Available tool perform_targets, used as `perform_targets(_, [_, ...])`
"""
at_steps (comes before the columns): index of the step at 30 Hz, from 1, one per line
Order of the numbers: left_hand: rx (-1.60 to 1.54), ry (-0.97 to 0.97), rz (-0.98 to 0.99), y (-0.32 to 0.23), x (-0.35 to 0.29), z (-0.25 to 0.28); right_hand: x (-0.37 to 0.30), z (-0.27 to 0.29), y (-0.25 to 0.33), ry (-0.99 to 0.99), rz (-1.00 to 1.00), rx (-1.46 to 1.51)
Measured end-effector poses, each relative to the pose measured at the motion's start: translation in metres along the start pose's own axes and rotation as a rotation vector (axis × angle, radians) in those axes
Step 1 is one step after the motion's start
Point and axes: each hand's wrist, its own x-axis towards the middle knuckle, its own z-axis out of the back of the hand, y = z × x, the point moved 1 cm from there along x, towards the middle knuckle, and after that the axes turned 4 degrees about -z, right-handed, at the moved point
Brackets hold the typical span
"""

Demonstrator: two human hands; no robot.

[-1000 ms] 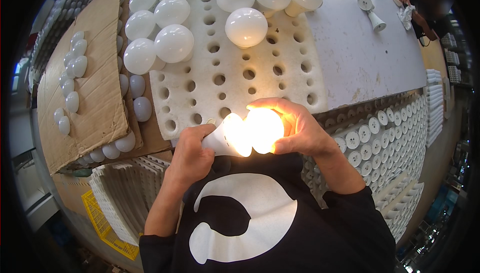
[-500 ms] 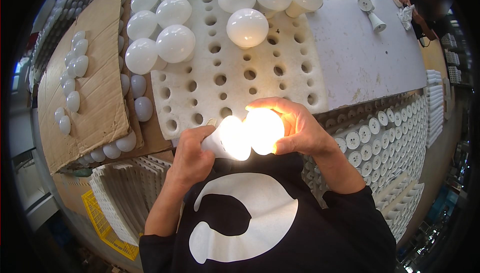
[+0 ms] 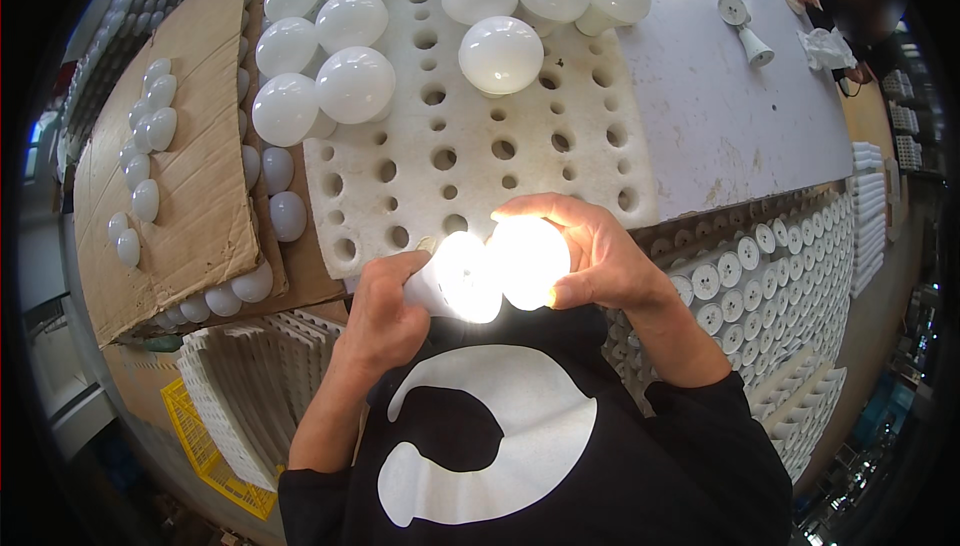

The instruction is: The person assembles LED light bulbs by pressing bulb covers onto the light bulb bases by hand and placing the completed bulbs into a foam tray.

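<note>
- Okay, left grip clamped on white cone, right grip on glowing globe, near foam.
- Looks done: bulbs standing in foam.
- Looks unfinished: globe beside cone; glare hides any joint.

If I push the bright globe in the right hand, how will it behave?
The bright globe likely resists a light nudge: the right hand grips its side. Loose, it might roll: its outline is rounded. Probably stiff: no visible dent where held.
</note>
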Motion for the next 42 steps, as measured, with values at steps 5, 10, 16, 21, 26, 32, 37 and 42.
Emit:
perform_targets(5, [-0.024,0.035,0.029,0.002,-0.001,0.000,0.000,0.002,-0.003,-0.004,-0.002,-0.001])
perform_targets(10, [0.047,-0.004,0.016,0.000,-0.002,-0.002,0.002,0.000,-0.004,-0.071,0.000,-0.073])
perform_targets(16, [-0.055,0.036,0.070,0.005,-0.002,-0.002,-0.001,0.002,-0.003,-0.005,-0.062,0.057])
perform_targets(21, [-0.059,0.026,0.106,0.001,-0.001,-0.003,-0.002,0.002,-0.005,-0.009,-0.054,0.049])
perform_targets(26, [-0.010,0.047,0.086,0.002,-0.003,-0.003,-0.002,0.000,-0.003,-0.022,-0.059,0.034])
perform_targets(32, [0.057,0.027,0.113,-0.005,0.000,-0.001,-0.002,-0.003,-0.003,-0.023,-0.066,-0.100])
perform_targets(37, [0.150,0.026,0.049,-0.002,-0.002,-0.004,-0.003,-0.008,-0.004,-0.044,-0.118,-0.250])
perform_targets(42, [0.172,0.012,0.032,-0.004,-0.004,-0.006,-0.004,-0.010,-0.003,-0.011,-0.122,-0.340])
